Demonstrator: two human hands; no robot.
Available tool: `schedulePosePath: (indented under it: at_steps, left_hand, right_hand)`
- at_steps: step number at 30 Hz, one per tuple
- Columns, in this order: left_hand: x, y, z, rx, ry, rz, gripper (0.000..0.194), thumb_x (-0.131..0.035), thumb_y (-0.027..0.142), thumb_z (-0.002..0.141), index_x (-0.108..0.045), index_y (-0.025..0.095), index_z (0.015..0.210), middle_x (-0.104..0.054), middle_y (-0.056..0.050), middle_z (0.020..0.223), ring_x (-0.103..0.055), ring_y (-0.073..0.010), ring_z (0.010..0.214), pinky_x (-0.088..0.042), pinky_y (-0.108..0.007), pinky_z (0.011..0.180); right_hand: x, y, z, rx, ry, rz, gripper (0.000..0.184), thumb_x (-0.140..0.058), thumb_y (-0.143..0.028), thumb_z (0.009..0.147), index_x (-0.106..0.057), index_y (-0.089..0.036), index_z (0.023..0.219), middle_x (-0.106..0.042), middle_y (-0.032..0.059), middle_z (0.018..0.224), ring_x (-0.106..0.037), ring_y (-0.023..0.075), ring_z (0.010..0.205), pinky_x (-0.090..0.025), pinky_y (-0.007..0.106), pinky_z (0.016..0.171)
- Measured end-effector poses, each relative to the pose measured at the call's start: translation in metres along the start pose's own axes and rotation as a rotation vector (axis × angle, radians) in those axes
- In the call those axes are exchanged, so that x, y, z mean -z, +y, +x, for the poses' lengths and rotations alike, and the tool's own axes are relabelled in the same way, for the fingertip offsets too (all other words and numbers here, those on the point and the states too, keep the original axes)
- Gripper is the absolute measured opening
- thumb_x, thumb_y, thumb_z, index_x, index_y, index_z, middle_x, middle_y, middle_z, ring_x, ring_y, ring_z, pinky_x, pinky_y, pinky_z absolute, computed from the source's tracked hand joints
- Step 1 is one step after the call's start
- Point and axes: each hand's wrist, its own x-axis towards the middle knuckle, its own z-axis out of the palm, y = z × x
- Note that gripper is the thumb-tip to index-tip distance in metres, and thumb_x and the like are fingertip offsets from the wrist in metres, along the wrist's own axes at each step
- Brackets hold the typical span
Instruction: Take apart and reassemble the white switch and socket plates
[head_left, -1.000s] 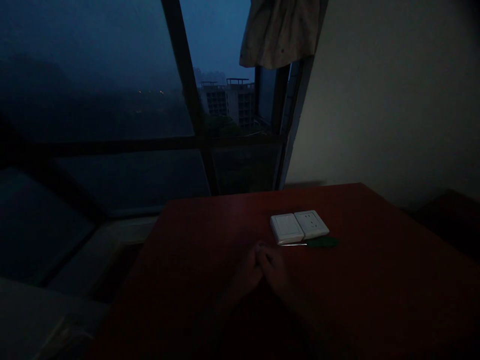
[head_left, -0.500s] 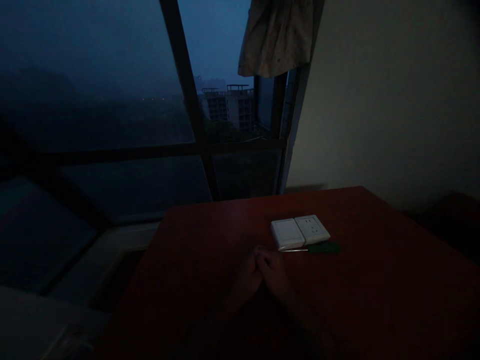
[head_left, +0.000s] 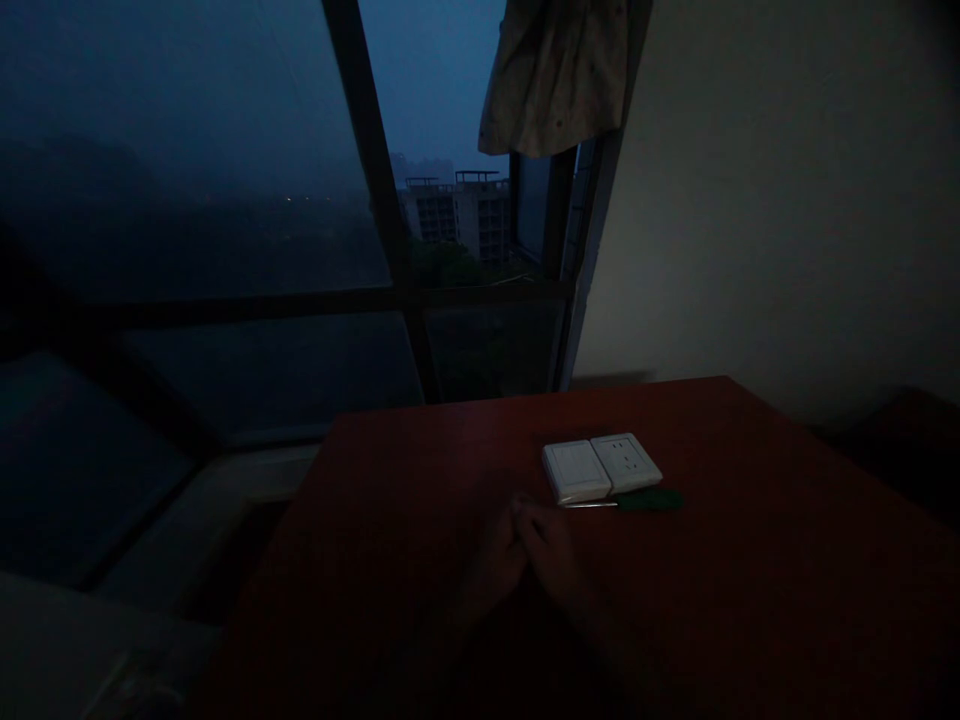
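Observation:
My left hand (head_left: 501, 545) and my right hand (head_left: 550, 545) meet over the tabletop, fingers closed and pressed together at the tips. I see no object between them, though the light is very dim and the undersides are hidden. Just beyond my right hand lies a screwdriver (head_left: 651, 499) with a green handle and a thin metal shaft pointing left. Behind it, a white blank-faced wall plate (head_left: 576, 470) sits side by side with a white wall socket (head_left: 628, 459) that has several slots. Neither hand visibly touches these things.
The reddish-brown table (head_left: 420, 470) reaches to a dark-framed window (head_left: 397, 297) at the back left. A pale wall (head_left: 765, 220) stands at the right, and a curtain (head_left: 555, 85) hangs high in the window. A light-coloured surface (head_left: 60, 640) shows at the lower left.

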Motion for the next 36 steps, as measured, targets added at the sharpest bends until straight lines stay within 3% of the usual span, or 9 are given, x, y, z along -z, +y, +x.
schedulePosePath:
  at_steps: [10, 36]
  left_hand:
    - [0.0, 0.01, 0.004, -0.03, 0.012, -0.039, 0.016, -0.048, 0.017, 0.08, -0.059, 0.016, 0.091, -0.064, -0.004, 0.092, -0.058, -0.0182, 0.085, -0.045, -0.029, 0.079]
    - [0.0, -0.007, 0.01, 0.0, 0.058, 0.0, 0.02, -0.048, 0.017, 0.078, -0.06, 0.016, 0.094, -0.065, -0.006, 0.098, -0.059, -0.0202, 0.091, -0.045, -0.032, 0.086]
  right_hand:
    - [-0.003, 0.006, 0.0, 0.007, 0.03, -0.029, 0.031, -0.041, -0.034, 0.086, -0.05, -0.019, 0.061, -0.053, -0.001, 0.063, -0.05, 0.0134, 0.061, -0.038, 0.023, 0.057]
    - [0.0, 0.016, 0.011, 0.054, -0.014, -0.06, 0.037, -0.04, -0.041, 0.088, -0.047, -0.019, 0.058, -0.05, -0.0019, 0.06, -0.045, 0.0126, 0.058, -0.035, 0.023, 0.055]
